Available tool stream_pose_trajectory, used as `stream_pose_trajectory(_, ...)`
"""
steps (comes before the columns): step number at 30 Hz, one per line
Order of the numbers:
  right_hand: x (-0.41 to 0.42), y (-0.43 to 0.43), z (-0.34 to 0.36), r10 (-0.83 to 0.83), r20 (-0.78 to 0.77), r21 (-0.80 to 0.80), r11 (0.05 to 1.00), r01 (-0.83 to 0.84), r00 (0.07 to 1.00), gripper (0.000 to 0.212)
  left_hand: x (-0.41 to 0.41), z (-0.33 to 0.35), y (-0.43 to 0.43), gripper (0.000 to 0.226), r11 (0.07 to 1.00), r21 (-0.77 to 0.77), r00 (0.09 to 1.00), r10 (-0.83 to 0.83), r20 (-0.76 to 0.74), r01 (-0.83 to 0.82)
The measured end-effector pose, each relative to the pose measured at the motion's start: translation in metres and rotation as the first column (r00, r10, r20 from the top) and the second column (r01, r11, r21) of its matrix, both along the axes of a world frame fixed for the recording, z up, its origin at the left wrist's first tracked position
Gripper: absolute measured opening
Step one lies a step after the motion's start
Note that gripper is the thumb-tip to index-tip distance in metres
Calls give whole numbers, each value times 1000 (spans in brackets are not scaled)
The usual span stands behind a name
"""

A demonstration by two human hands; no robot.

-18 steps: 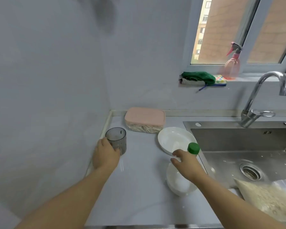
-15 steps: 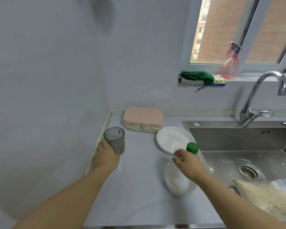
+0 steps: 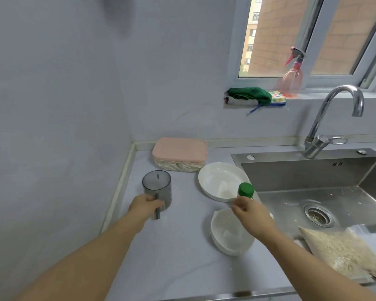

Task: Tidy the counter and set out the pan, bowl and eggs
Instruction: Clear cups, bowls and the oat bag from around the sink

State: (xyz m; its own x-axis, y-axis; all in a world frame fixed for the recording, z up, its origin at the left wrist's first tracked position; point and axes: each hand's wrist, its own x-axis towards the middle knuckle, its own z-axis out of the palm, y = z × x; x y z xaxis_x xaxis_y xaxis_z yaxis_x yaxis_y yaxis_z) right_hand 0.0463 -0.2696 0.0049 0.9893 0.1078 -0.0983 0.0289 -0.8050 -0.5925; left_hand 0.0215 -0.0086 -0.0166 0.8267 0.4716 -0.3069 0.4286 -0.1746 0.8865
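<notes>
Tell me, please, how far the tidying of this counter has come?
Done: perhaps only the white bowl, which stands on the counter. In hand: the left hand grips the grey measuring cup by its handle; the right hand holds a green-capped bottle. Left: the white plate, pink-lidded container and bag of grain lie out; no pan or eggs are in view.

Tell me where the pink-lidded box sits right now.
In the head view, the pink-lidded box sits by the back wall, left of the sink, behind the white plate.
</notes>
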Motion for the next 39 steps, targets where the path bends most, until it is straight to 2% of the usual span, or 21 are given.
stream_pose_trajectory(5, 0, -4, 1, -15, 0, -5, 1000, 15, 1000, 23, -3, 4, -24, 18, 977, -127, 985, -173, -6, 171)
stream_pose_trajectory(9, 2, -10, -5, -60, -5, 27, 998, 60, 998, 22, 2, 4, -35, 13, 969, -107, 974, -224, -9, 222)
stream_pose_trajectory(12, -1, -15, -12, -139, 7, 91, 986, 138, 990, 23, 3, 1, -41, 16, 948, -69, 943, -317, -102, 312)
stream_pose_trajectory(16, -7, -23, -21, -210, -42, 103, 972, 213, 977, 36, 5, -4, -47, 30, 958, -84, 955, -282, -92, 274)
stream_pose_trajectory(21, 3, -28, -20, -257, -57, 175, 949, 263, 965, 44, 6, -8, -53, 31, 964, -182, 978, -202, -44, 191)
stream_pose_trajectory(27, 24, -23, -12, -149, 56, 96, 985, 143, 987, 58, 8, -9, -54, 31, 963, -197, 979, -198, -47, 185)
stream_pose_trajectory(30, 35, -19, -8, -71, 34, -15, 997, 71, 997, 57, 8, -6, -51, 29, 958, -196, 971, -227, -78, 208)
stream_pose_trajectory(33, 47, -14, -7, -17, -23, -58, 998, 16, 1000, 52, 10, -6, -48, 28, 957, -186, 966, -241, -93, 220)
stream_pose_trajectory(39, 53, -11, -9, -27, -64, 110, 993, 34, 998, 42, 8, -9, -43, 20, 930, -319, 973, -218, -81, 182)
